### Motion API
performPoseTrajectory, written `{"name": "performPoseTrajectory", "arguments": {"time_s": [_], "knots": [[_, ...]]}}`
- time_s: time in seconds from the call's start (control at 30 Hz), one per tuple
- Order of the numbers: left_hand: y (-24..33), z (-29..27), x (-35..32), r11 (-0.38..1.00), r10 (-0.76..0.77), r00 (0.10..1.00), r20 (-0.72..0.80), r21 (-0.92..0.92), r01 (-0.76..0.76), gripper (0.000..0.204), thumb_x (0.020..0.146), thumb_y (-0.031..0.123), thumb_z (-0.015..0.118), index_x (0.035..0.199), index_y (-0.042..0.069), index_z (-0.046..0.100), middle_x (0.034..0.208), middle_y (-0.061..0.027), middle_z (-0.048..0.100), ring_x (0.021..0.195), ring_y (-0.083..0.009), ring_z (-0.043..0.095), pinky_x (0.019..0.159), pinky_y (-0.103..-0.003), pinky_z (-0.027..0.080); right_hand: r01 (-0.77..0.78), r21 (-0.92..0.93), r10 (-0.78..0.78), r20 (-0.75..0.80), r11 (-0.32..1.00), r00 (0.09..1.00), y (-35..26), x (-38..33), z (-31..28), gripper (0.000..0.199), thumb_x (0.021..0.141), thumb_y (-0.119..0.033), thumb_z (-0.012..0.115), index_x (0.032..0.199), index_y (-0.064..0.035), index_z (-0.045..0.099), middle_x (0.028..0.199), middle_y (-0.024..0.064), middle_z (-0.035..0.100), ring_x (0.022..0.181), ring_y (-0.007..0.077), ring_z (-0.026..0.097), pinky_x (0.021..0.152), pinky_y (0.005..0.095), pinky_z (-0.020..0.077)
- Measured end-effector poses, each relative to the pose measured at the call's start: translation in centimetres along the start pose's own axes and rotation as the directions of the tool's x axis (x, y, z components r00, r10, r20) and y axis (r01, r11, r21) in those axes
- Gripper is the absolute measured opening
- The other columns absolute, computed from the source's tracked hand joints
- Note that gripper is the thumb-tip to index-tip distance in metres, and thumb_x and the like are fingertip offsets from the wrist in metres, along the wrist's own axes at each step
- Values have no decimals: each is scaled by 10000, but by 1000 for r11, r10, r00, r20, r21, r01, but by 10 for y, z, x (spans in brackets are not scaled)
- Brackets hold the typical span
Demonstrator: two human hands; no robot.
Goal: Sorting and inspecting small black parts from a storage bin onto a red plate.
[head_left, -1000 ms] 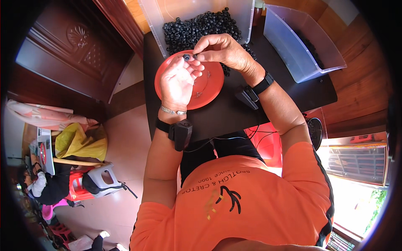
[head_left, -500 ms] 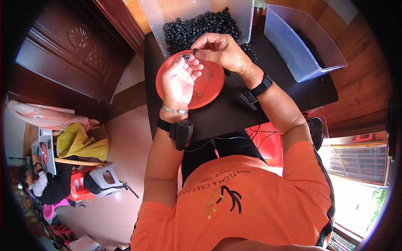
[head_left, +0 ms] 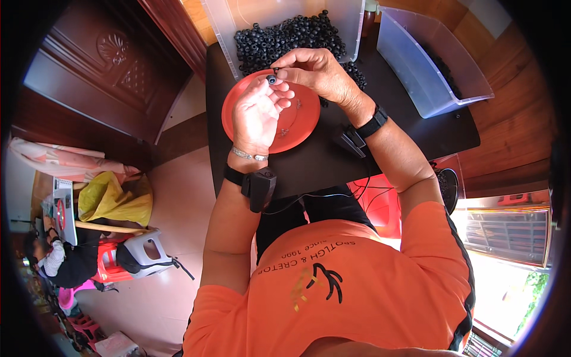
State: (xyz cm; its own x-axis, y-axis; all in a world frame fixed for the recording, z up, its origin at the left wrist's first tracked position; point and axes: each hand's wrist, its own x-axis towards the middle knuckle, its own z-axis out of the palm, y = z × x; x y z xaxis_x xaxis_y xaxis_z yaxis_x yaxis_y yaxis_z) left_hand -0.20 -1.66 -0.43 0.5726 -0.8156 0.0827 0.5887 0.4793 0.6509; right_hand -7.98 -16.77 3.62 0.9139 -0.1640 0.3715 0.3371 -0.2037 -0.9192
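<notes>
My left hand (head_left: 257, 116), palm up, pinches a small black ring-shaped part (head_left: 272, 79) between thumb and fingertip; its other fingers are loosely curled. My right hand (head_left: 318, 76) is close above it, thumb and forefinger pinched together on a tiny dark piece (head_left: 276, 70), too small to name. The two pieces are almost touching; whether they meet I cannot tell. Beneath both hands lies a round red plate (head_left: 303, 128) with several tiny shiny bits (head_left: 284, 132) on it. Beyond it, a clear plastic bin on its side (head_left: 221, 33) holds a heap of black ring-shaped parts (head_left: 288, 44).
A second translucent bin (head_left: 410, 77) with dark parts stands at the right of the dark table (head_left: 392, 143). A small black device (head_left: 351, 143) lies near my right wrist, and a cable (head_left: 309, 196) hangs by the front edge. Another person (head_left: 56, 256) sits far left.
My left hand has risen slightly to the right, bringing the black ring-shaped part closer to my right fingertips. The right hand has barely moved.
</notes>
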Motion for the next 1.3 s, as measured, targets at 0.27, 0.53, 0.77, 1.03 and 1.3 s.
{"name": "performPoseTrajectory", "arguments": {"time_s": [0.27,0.53,0.77,1.03,1.3], "knots": [[-2,0,0,1000,4,1000,14,21,-4,234,891,226,520,979,19,586,935,-87,624,839,-235,604,742,-328,465,17,50,-16,-12,999,1000,4,0,-2,146,865,-95,630,986,-23,667,874,19,668,841,79,602,804,244,482],[-2,4,-2,997,30,997,66,75,-35,256,913,226,488,1027,23,593,957,-85,605,888,-226,581,784,-326,439,-48,289,47,10,956,999,8,2,-4,163,852,-90,640,1003,-33,668,902,23,659,851,110,604,833,262,474],[-2,4,-2,997,33,999,43,63,-36,237,909,218,494,1038,42,588,942,-86,605,882,-236,589,768,-326,446,-70,261,57,58,963,997,9,1,-3,170,850,-112,645,1001,-38,672,921,20,651,862,116,595,817,269,475],[-2,3,-2,995,39,998,40,85,-42,229,910,219,491,1033,50,584,933,-93,604,869,-243,591,754,-330,449,-32,194,20,65,980,998,9,1,-2,150,854,-104,642,985,-40,676,911,20,649,845,109,596,802,268,482],[-1,2,-2,995,83,996,36,55,-85,238,918,218,473,1047,48,580,951,-77,602,872,-233,582,754,-339,443,195,-160,-196,11,968,981,0,-3,9,249,748,-58,738,985,-51,662,943,31,633,889,129,598,818,278,481]]}}
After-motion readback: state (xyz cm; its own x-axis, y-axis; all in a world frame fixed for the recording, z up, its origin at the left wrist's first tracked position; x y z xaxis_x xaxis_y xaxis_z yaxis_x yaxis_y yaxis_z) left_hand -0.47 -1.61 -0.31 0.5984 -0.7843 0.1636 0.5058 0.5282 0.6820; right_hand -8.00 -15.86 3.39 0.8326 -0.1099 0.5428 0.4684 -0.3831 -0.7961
